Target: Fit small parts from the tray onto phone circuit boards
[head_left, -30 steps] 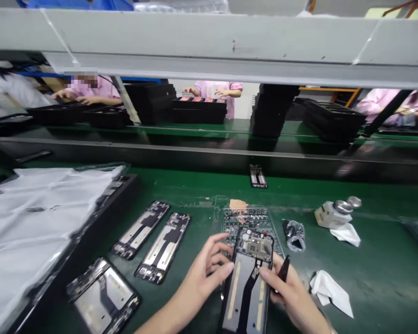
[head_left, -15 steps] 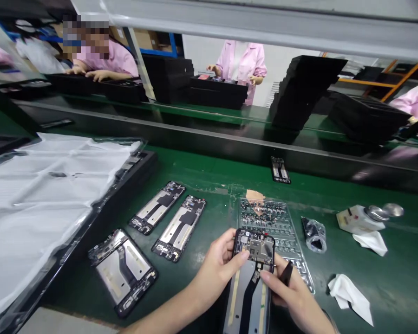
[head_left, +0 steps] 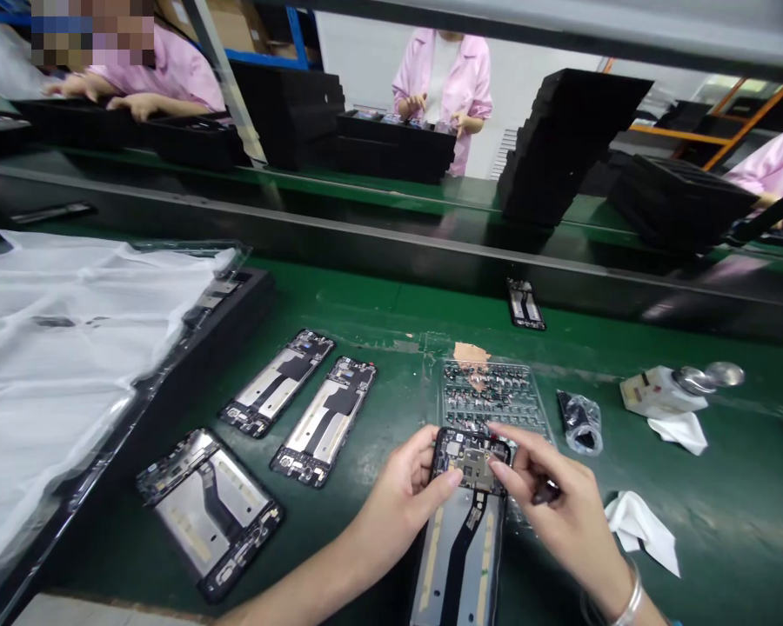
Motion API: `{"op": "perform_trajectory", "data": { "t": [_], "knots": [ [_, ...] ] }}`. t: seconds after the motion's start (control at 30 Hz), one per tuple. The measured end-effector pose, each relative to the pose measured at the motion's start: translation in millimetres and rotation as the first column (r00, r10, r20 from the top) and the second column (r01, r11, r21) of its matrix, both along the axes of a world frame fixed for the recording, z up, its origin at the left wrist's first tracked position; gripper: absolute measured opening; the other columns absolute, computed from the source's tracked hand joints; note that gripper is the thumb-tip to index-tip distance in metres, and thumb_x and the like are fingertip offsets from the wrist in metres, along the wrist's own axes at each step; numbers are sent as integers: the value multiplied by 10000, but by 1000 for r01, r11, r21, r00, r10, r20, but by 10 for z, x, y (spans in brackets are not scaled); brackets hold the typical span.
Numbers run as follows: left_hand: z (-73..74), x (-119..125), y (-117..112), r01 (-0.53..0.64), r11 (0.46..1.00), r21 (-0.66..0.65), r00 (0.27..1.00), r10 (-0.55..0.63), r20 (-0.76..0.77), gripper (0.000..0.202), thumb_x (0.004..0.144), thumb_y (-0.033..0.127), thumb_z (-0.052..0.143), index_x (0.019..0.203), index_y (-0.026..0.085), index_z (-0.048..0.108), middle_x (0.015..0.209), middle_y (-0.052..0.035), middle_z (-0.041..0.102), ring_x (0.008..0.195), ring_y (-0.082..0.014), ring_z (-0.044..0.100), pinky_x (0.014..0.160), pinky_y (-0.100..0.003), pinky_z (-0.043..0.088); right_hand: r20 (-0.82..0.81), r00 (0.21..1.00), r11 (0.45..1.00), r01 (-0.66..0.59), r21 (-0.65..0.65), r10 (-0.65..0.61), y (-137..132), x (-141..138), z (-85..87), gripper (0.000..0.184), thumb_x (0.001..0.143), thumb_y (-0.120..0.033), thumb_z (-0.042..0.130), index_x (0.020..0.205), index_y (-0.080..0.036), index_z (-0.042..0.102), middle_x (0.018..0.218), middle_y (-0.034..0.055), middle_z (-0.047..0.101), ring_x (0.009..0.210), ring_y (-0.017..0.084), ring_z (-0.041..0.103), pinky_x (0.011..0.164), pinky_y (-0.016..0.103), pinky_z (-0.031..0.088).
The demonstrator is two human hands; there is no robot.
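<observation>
My left hand (head_left: 401, 500) grips the left side of a black smartphone mid-frame (head_left: 460, 556), near its top end. A small metal-shielded circuit board area (head_left: 473, 465) sits at that end. My right hand (head_left: 558, 491) has its fingertips on the frame's upper edge, with dark tweezers (head_left: 545, 492) tucked in its fingers, mostly hidden. Behind the hands lies a clear plastic tray (head_left: 489, 396) of small parts, its lower part hidden. Several similar phone frames, such as one (head_left: 323, 422), lie to the left.
A white plastic sheet (head_left: 71, 348) covers a black tray at left. On the green bench are a white dispenser bottle (head_left: 659, 391), white wipes (head_left: 643, 530), and a crumpled black bag (head_left: 580, 423). Co-workers in pink smocks handle stacked black trays (head_left: 561, 148) beyond a conveyor.
My right hand has moved up from the phone's lower right side onto its top edge. The tweezers are now mostly hidden in its fingers. The view has shifted slightly.
</observation>
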State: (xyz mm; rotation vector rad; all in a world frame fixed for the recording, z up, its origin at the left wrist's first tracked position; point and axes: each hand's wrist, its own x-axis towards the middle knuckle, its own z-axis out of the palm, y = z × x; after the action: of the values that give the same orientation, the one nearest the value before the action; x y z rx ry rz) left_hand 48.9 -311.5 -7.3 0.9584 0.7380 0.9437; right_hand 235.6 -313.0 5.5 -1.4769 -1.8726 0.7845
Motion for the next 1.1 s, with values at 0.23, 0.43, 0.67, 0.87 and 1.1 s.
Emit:
{"op": "perform_trajectory", "data": {
  "t": [0.23, 0.43, 0.67, 0.87, 1.1],
  "knots": [
    [-53, -28, -56, 14, 1000, -6, 999, -14, -45, 209, 823, 259, 579, 1000, 169, 513, 931, -33, 638, 860, -148, 588, 765, -228, 438, 52, 977, 972, -210, 105, 206, -2, -5, 20, 189, 855, -202, 514, 979, -230, 654, 780, 37, 638, 648, 130, 561, 601, 247, 443],
    [-172, -317, -176, -104, 990, -94, 982, 88, -168, 306, 810, 329, 583, 1048, 196, 446, 890, -19, 648, 793, -141, 599, 721, -227, 440, 64, 998, 999, -20, 37, 18, -5, 152, -81, 148, 847, -273, 525, 898, -201, 644, 700, 21, 623, 596, 133, 552, 568, 241, 431],
    [-429, -589, -170, -165, 967, -192, 945, 99, -311, 493, 723, 384, 630, 1097, 202, 366, 738, -1, 624, 643, -152, 587, 603, -240, 430, 300, 954, 989, 24, -149, 22, 154, 206, -225, 133, 821, -290, 513, 794, -213, 618, 793, 18, 678, 711, 183, 623, 628, 267, 450],
    [-439, -565, -151, -142, 990, 18, 727, 117, -677, 431, 767, 324, 526, 1163, 198, 411, 476, 103, 327, 413, -114, 357, 440, -210, 220, 653, 756, 999, 40, 8, -36, 133, -45, -350, 52, 787, -248, 532, 779, -216, 573, 802, 16, 678, 675, 191, 638, 555, 247, 382],
    [-265, -498, -188, 66, 901, 429, 226, 405, -886, 297, 797, 373, 529, 1036, 203, 578, 494, 2, 493, 394, -170, 439, 457, -265, 161, 523, 851, 991, 107, -77, -51, 111, -69, -300, 66, 773, -176, 474, 741, -204, 524, 699, -5, 626, 610, 159, 574, 560, 239, 350]
  ]
}}
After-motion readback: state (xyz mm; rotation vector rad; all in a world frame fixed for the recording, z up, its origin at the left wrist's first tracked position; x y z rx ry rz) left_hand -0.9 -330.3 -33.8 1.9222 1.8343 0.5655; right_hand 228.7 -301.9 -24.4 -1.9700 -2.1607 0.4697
